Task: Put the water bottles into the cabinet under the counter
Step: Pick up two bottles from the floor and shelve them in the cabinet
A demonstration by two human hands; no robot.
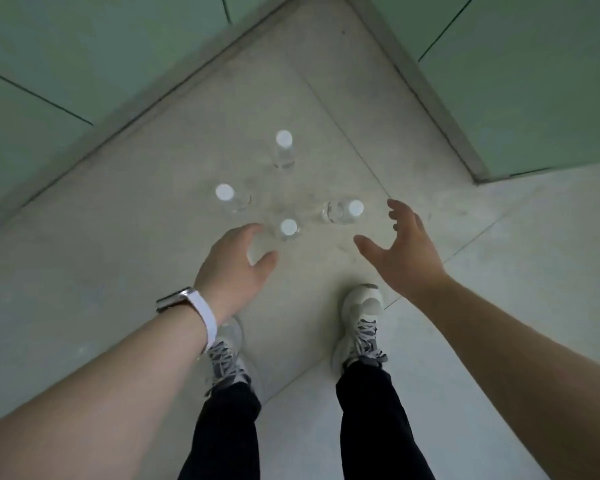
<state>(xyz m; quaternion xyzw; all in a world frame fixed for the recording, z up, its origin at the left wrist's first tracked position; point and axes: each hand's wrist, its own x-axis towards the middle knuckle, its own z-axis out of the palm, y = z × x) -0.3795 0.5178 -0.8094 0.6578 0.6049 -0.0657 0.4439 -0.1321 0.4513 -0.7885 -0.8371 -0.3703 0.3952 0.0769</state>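
Note:
Several clear water bottles with white caps stand upright on the pale floor, seen from above: a far bottle [284, 147], a left bottle [229, 196], a right bottle [343, 210] and a near bottle [288, 229]. My left hand [238, 268], a watch with a white strap on its wrist, hovers with fingers curved just left of the near bottle, holding nothing. Just right of the right bottle, my right hand [400, 249] is spread open and empty. The cabinet's closed pale green doors [84, 64] rise behind the bottles.
More green cabinet doors [534, 81] run along the right, meeting the others at a corner with a grey plinth [426, 88] at floor level. My two feet in white sneakers [362, 320] stand just behind the bottles.

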